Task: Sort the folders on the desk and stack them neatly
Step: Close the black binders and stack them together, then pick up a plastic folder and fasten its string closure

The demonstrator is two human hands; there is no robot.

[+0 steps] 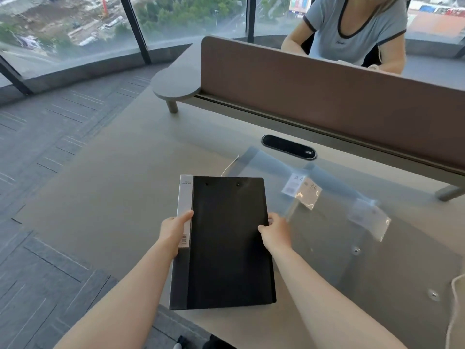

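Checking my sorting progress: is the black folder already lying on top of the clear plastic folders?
No, the black folder is held by both hands beside the clear plastic folders, left of them.

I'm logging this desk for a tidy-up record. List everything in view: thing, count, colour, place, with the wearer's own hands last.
black folder: 1, black with a grey-white spine label, near desk edge, held at both sides
clear folders: at least 2, transparent bluish, overlapping on the desk right of the black folder; exact count unclear
desk: 1, beige-grey, fills the middle of the view
cable port: 1, black oval, in the desk near the divider
divider panel: 1, brown, along the desk's far edge
other person: 1, light blue shirt, behind the divider
windows: glass, dark frames, top left
left hand: on the spine edge
right hand: on the folder's right edge
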